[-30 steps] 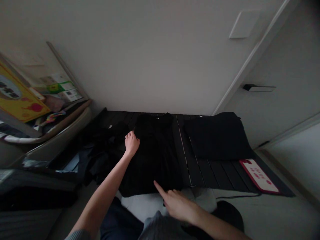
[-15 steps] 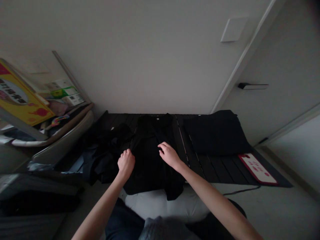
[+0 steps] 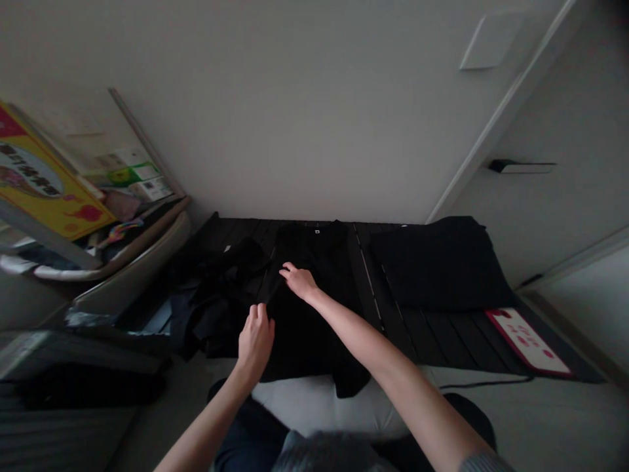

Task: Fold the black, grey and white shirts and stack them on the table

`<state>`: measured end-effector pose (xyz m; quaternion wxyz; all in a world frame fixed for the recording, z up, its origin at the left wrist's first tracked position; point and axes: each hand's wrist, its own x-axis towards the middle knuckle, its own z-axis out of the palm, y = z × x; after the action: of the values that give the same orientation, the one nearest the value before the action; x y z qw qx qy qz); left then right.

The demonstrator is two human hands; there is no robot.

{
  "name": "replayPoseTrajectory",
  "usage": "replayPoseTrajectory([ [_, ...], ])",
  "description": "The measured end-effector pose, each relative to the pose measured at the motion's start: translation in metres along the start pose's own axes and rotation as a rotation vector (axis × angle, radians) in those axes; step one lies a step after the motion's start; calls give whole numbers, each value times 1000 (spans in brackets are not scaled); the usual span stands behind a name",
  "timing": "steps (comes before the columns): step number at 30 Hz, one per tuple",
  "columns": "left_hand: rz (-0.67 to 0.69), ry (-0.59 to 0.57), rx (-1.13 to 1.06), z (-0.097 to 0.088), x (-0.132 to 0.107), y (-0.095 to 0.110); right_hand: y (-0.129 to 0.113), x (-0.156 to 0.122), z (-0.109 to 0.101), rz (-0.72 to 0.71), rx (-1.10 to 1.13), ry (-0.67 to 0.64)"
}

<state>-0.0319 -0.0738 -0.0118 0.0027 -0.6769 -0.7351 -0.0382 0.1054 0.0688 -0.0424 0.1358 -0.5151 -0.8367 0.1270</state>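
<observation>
A black long-sleeved shirt point(image 3: 304, 341) lies spread on the dark slatted table point(image 3: 366, 262), its collar with a small white label towards the wall. My left hand point(image 3: 256, 337) is closed on the left edge of this shirt, about halfway down. Across the chest reaches my right hand point(image 3: 299, 280), its fingers stretched out over the left sleeve side; whether the fingertips touch the cloth is hard to see in the dark. A crumpled heap of black clothing point(image 3: 206, 308) sits left of my left hand.
On the right lies a folded dark garment point(image 3: 442, 265), with a red-rimmed white board point(image 3: 528, 342) in front of it. A basket point(image 3: 142, 255) of mixed items and a yellow box point(image 3: 54, 183) stand at the left. Behind the table rises a wall point(image 3: 314, 118).
My right hand has moved left across the shirt, from its right part to near the left sleeve. My left hand stays at the left edge. The view has shifted slightly.
</observation>
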Motion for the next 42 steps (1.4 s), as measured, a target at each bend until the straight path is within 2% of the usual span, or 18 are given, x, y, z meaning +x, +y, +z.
replayPoseTrajectory([
  [7, 22, -133, 75, -1, -47, 2, 9, 1, 13, 64, 240, 227],
  [12, 73, -238, 91, -8, -85, 0, 22, -6, 20, 128, 339, 298],
  [15, 174, -312, 68, 5, -99, 7, 25, -10, 16, 126, 294, 228],
  [19, 316, -433, -43, 42, -105, 14, 25, -27, 1, 58, 160, 137],
  [21, 384, -412, -106, 62, -103, 9, 28, -46, -8, 27, 129, 169],
  [23, 451, -339, -161, 80, -102, -2, 32, -71, -15, -20, 115, 246],
  [28, 602, -35, -204, 112, -102, -41, 47, -147, -24, -170, 54, 439],
  [32, 529, 196, -166, 131, -100, -63, 57, -197, -24, -255, -17, 474],
  [34, 482, 228, -156, 138, -96, -68, 63, -217, -19, -303, -63, 476],
  [36, 462, 209, -167, 144, -91, -71, 69, -236, -10, -330, -119, 494],
  [40, 540, 155, -267, 157, -79, -73, 77, -274, 17, -365, -234, 558],
  [42, 572, 136, -325, 163, -76, -73, 76, -289, 30, -427, -283, 532],
])
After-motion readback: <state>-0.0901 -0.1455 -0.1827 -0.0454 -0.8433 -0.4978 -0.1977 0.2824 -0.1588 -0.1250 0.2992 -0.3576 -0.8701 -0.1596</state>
